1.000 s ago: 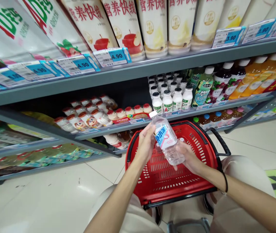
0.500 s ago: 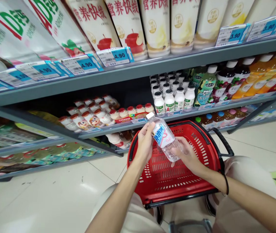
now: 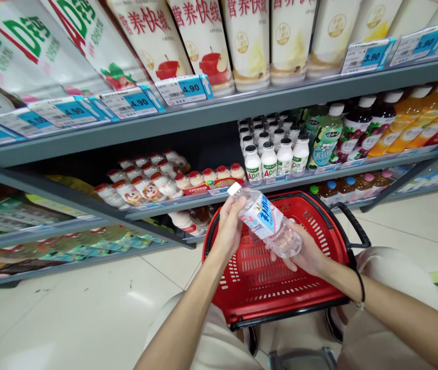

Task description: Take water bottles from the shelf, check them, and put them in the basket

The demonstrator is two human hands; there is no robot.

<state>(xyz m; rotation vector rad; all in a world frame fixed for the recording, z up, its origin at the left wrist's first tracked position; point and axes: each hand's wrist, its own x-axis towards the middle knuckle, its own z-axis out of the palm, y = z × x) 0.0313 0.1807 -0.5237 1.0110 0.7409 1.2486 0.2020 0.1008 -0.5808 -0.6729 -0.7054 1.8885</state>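
A clear plastic drink bottle (image 3: 267, 218) with a white cap and a blue, pink and white label is held tilted in both hands. My left hand (image 3: 231, 222) grips it at the neck, just below the cap. Around the lower end of the bottle, my right hand (image 3: 307, 252) has its fingers curled underneath, partly hidden behind the clear plastic. Directly below is a red shopping basket (image 3: 276, 303) with slotted sides, standing between my knees.
Ahead runs a grey shelf unit (image 3: 219, 115) with large milk-drink bottles (image 3: 248, 46) on top. Lower down are small white bottles (image 3: 268, 159), red-capped packs (image 3: 149, 185) and juice bottles (image 3: 396, 123). The basket's black handle (image 3: 353, 226) sticks out right. Pale tiled floor (image 3: 88, 308) lies left.
The bottle has been turned in my hands, so more of the label's blue lettering faces up. Its base has swung slightly right, and my right hand has shifted right with it.
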